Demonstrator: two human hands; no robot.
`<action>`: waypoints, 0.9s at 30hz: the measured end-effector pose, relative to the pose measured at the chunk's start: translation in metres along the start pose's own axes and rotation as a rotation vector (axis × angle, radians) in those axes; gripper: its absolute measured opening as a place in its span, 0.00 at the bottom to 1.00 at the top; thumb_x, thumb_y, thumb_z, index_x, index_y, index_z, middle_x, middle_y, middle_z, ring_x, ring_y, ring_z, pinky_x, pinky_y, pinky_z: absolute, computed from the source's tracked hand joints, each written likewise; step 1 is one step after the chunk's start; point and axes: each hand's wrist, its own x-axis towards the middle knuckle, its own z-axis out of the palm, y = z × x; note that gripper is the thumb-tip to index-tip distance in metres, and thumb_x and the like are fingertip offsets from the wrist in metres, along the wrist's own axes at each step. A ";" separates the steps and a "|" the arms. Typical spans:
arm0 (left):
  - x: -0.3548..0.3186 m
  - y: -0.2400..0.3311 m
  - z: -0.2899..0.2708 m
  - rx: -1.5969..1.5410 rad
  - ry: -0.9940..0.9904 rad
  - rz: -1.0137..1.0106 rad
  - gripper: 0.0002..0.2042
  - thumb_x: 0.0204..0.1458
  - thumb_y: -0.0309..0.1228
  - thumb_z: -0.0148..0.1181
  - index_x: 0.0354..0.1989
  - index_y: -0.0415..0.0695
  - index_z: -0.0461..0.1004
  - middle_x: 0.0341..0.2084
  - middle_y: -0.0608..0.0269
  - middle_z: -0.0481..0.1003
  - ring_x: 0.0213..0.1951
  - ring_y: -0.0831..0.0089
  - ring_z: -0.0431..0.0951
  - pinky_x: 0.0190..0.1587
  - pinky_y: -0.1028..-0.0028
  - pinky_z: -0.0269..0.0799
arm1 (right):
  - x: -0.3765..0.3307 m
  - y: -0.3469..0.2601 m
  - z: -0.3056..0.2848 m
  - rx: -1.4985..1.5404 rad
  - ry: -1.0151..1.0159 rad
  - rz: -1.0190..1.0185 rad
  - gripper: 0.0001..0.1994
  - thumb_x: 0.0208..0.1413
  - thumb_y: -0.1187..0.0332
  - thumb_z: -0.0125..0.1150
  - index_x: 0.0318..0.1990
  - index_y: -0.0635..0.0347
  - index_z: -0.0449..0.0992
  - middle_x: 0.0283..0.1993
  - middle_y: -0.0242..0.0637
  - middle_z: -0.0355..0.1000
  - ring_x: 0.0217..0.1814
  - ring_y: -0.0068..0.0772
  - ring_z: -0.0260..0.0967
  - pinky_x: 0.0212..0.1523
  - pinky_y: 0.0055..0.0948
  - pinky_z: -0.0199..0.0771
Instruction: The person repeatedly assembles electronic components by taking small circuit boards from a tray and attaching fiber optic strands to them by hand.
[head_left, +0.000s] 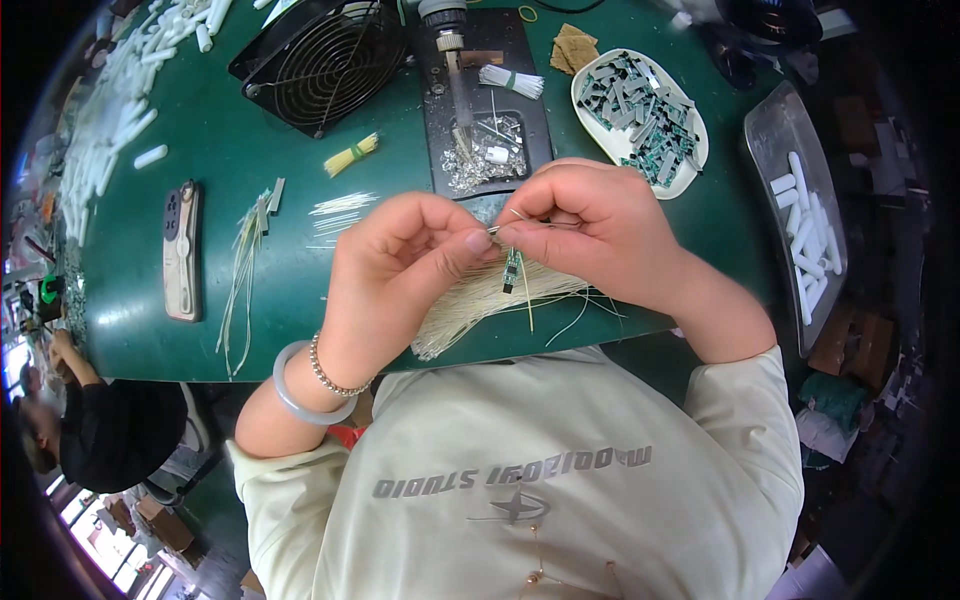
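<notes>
Both of my hands meet just behind the near edge of the green table. My left hand point(395, 265) is closed in a pinch, thumb against forefinger, on the end of a thin wire. Close against it, my right hand point(600, 230) also pinches thin wire, and loose strands show between its fingers. A small green circuit board point(512, 270) with a dark end hangs below the fingertips. Its upper end is partly hidden by my fingers. Beneath the hands lies a broad bundle of pale thin wires point(450, 325).
Ahead is a soldering stand point(460, 100) with a tray of small metal bits. A white dish point(695, 165) holds circuit boards; a black fan point(325, 75) stands left. Cut wires point(340, 210) and white tubes point(150, 156) lie left. A metal tray point(775, 135) sits right. Another person point(120, 430) sits left.
</notes>
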 end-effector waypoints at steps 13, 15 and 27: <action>-0.004 -0.008 0.008 -0.107 0.108 -0.022 0.04 0.54 0.22 0.56 0.35 0.36 0.71 0.29 0.66 0.75 0.31 0.85 0.72 0.35 0.84 0.68 | -0.005 0.006 0.012 0.146 0.062 0.062 0.04 0.48 0.77 0.64 0.31 0.64 0.74 0.27 0.25 0.70 0.22 0.08 0.57 0.21 0.12 0.57; -0.005 -0.010 0.008 -0.116 0.117 -0.020 0.04 0.54 0.23 0.56 0.35 0.36 0.71 0.29 0.66 0.75 0.31 0.84 0.72 0.35 0.84 0.68 | -0.005 0.005 0.012 0.155 0.064 0.065 0.05 0.48 0.77 0.64 0.31 0.64 0.74 0.27 0.24 0.69 0.22 0.07 0.57 0.21 0.11 0.57; -0.006 -0.009 0.006 0.053 0.114 0.025 0.03 0.54 0.22 0.55 0.35 0.36 0.70 0.29 0.67 0.74 0.31 0.84 0.72 0.36 0.84 0.69 | -0.006 0.006 0.011 0.261 -0.002 0.197 0.04 0.50 0.76 0.62 0.33 0.65 0.74 0.26 0.24 0.68 0.22 0.08 0.56 0.22 0.12 0.57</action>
